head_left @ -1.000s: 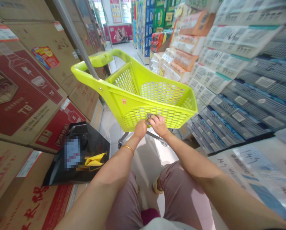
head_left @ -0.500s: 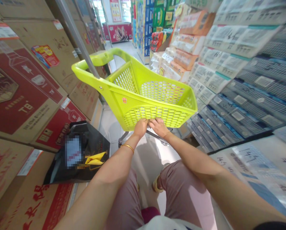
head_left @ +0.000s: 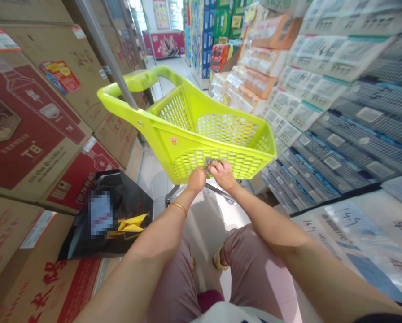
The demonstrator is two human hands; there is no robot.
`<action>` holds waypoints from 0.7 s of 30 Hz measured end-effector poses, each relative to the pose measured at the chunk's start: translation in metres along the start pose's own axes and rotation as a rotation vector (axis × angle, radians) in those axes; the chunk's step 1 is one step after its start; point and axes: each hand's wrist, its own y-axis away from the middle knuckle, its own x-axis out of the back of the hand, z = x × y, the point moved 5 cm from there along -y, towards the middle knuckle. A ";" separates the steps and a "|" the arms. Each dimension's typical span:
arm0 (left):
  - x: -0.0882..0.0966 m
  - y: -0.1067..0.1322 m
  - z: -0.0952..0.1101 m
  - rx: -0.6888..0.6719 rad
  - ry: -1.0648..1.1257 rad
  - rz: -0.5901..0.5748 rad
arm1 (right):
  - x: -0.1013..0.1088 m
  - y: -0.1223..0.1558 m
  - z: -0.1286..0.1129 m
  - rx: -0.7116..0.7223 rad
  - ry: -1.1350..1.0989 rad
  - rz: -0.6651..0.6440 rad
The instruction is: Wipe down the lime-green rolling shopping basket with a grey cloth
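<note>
My left hand [head_left: 197, 179] and my right hand [head_left: 223, 174] meet in front of the near side of a lime-green shopping cart [head_left: 160, 142]. Both are closed, with fingertips pinched together around a small greyish piece [head_left: 208, 160]. It looks thin, but its kind is too small to make out. Whether my hands touch the cart's slotted side I cannot tell. The cart stands crosswise, its handle to the left, and its basket holds nothing that I can see.
Stacked cardboard cartons [head_left: 32, 130] line the left side. A black bag [head_left: 130, 193] with a yellow piece leans there. Tissue packs [head_left: 332, 56] and grey-blue packages [head_left: 335, 148] rise on the right. A metal pole [head_left: 103, 45] stands by the cart handle.
My right hand has risen slightly and its fingers have shifted. The small greyish piece now shows above my fingertips. The cart has hardly moved in view.
</note>
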 end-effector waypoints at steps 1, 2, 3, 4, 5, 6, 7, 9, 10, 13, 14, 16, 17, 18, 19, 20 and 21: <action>0.001 0.000 0.001 -0.006 0.002 -0.003 | -0.004 0.004 -0.001 0.018 -0.007 -0.030; 0.002 0.001 0.001 -0.012 0.000 -0.006 | -0.008 0.009 -0.002 0.038 -0.018 -0.063; 0.003 0.001 0.002 -0.019 -0.005 -0.008 | -0.012 0.013 -0.004 0.061 -0.031 -0.098; 0.004 0.002 0.002 -0.028 -0.014 -0.009 | -0.015 0.018 -0.005 0.084 -0.043 -0.134; 0.005 0.003 0.003 -0.037 -0.026 -0.008 | -0.018 0.022 -0.006 0.108 -0.054 -0.170; 0.005 0.003 0.004 -0.045 -0.039 -0.007 | -0.020 0.025 -0.008 0.130 -0.061 -0.202; 0.006 0.004 0.004 -0.053 -0.054 -0.006 | -0.022 0.028 -0.009 0.149 -0.066 -0.227; 0.007 0.004 0.006 -0.062 -0.077 -0.006 | -0.022 0.029 -0.009 0.173 -0.071 -0.250; 0.007 0.004 0.006 -0.059 -0.083 -0.006 | -0.020 0.028 -0.009 0.172 -0.068 -0.244; 0.007 0.003 0.005 -0.028 -0.079 -0.009 | -0.009 0.016 -0.004 0.120 -0.045 -0.165; 0.007 0.002 0.005 -0.008 -0.074 -0.013 | -0.004 0.010 -0.002 0.090 -0.037 -0.126; 0.006 0.001 0.004 0.017 -0.076 -0.027 | 0.009 -0.001 0.002 0.018 -0.033 -0.037; 0.005 0.001 0.005 0.015 -0.084 -0.032 | 0.015 -0.006 0.005 -0.023 -0.034 0.009; 0.005 0.001 0.005 0.003 -0.094 -0.034 | 0.020 -0.010 0.008 -0.065 -0.036 0.053; 0.005 0.001 0.006 -0.014 -0.104 -0.033 | 0.025 -0.013 0.010 -0.102 -0.037 0.090; 0.005 0.001 0.007 -0.033 -0.114 -0.033 | 0.028 -0.015 0.011 -0.131 -0.036 0.117; 0.006 0.001 0.008 -0.045 -0.123 -0.034 | 0.029 -0.016 0.012 -0.145 -0.033 0.132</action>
